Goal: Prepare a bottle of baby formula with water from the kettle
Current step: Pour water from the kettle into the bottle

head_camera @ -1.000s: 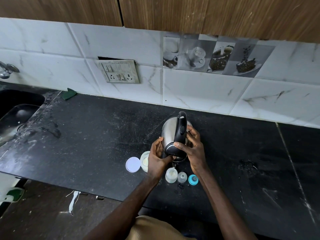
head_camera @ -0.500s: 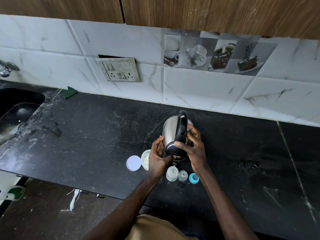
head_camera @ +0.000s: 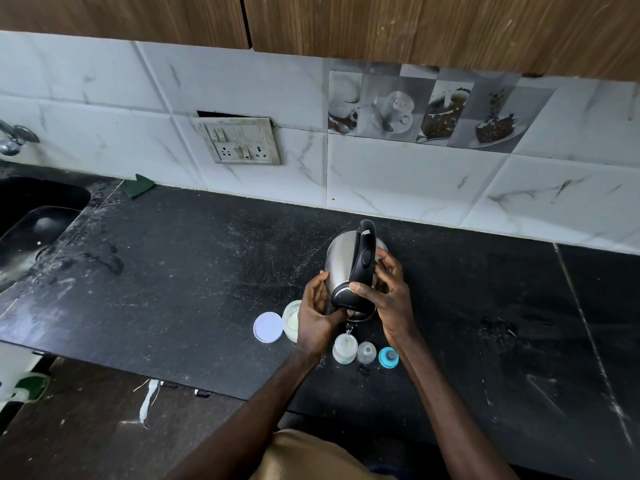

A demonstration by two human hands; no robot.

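Observation:
A steel kettle (head_camera: pixel 341 261) with a black handle is tilted toward me above the black counter (head_camera: pixel 194 271). My right hand (head_camera: pixel 391 299) grips its handle. My left hand (head_camera: pixel 317 311) presses against the kettle's lower left side and lid. Directly under the spout stands an open clear baby bottle (head_camera: pixel 344 348), and a thin stream of water falls toward it. Right of the bottle sit a clear cap (head_camera: pixel 366 352) and a blue teat ring (head_camera: pixel 388 357). Left of my left hand are an open formula tub (head_camera: pixel 290 318) and its white lid (head_camera: pixel 267 326).
A sink (head_camera: pixel 31 220) with a tap (head_camera: pixel 14 136) lies at the far left. A green scrub pad (head_camera: pixel 140 185) rests by the tiled wall, under a socket panel (head_camera: pixel 239 140). The counter's front edge runs just below the bottle.
The kettle stays tilted over the bottle with both hands in the same hold. Only the camera view has shifted slightly.

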